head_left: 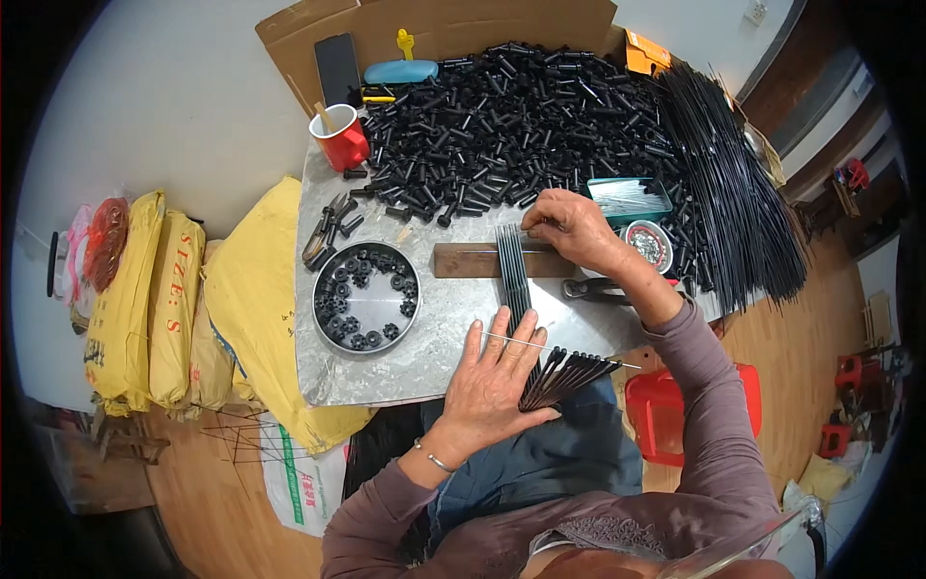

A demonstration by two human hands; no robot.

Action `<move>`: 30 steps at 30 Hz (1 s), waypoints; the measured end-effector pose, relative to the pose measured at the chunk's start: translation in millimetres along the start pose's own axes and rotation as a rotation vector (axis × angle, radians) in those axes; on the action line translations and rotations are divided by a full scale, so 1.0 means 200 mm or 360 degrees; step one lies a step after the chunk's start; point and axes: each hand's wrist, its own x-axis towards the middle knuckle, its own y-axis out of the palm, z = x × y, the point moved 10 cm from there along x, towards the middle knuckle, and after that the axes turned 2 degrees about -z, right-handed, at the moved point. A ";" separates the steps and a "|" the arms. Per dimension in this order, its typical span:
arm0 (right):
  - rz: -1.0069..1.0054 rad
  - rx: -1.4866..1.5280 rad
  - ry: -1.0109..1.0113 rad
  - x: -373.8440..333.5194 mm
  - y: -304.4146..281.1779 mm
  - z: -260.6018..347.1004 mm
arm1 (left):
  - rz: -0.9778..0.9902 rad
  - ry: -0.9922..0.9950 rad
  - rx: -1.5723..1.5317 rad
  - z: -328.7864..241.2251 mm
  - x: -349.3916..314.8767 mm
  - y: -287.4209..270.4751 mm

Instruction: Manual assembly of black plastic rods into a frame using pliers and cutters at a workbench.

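A row of thin dark metal ribs (513,262) lies side by side across a brown wooden block (465,261). My left hand (494,372) rests flat with fingers spread at the near part of the ribs. A thin pale wire (617,363) crosses its fingers and runs right, along the looped ends of a fan of dark ribs (564,378) by my lap. My right hand (577,230) is closed in a pinch just right of the ribs' far ends; what its fingertips hold is too small to make out. Pliers (590,288) with dark handles lie below my right wrist.
Black plastic tube pieces (521,125) are heaped at the back. Left stand a round metal tin (318,323) with small black toothed rings and a red mug (342,145). Right are a teal box (632,207) of pale pins, a small bowl (646,241) and long black rods (738,183).
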 end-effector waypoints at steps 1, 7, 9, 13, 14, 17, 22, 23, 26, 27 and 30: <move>0.0009 0.0115 0.0094 0.00 0.01 -0.03 | -0.0005 -0.0008 0.0003 0.00 0.00 0.00; -0.0022 0.0015 0.0155 -0.01 0.02 -0.02 | 0.0003 -0.0017 0.0009 0.00 -0.01 0.00; -0.0027 -0.0021 0.0136 -0.02 0.02 -0.03 | 0.0022 -0.0007 0.0015 0.00 -0.01 0.00; 0.0012 0.0393 0.0437 -0.04 0.08 -0.12 | 0.0021 -0.0002 0.0018 0.00 -0.01 -0.01; -0.0024 0.0268 0.0356 -0.04 0.05 -0.09 | -0.0011 -0.0020 -0.0023 0.00 -0.01 -0.02; -0.0034 -0.0042 0.0065 -0.01 0.02 0.02 | -0.0038 -0.0023 -0.0070 0.01 -0.01 -0.03; 0.0018 0.0229 0.0176 0.00 0.07 -0.06 | -0.0012 -0.0041 -0.0073 0.00 0.00 -0.03; 0.0053 0.0418 0.0320 0.00 0.09 -0.10 | -0.0010 -0.0039 -0.0055 0.00 0.00 -0.03; 0.0076 0.0267 0.0188 0.03 0.08 -0.05 | 0.0000 -0.0044 -0.0038 0.00 0.00 -0.03; 0.0074 0.0269 0.0190 0.04 0.08 -0.06 | 0.0003 -0.0052 -0.0039 0.00 0.00 -0.04; 0.0150 0.0534 0.0295 0.03 0.12 -0.12 | 0.0015 -0.0059 -0.0039 0.00 0.01 -0.02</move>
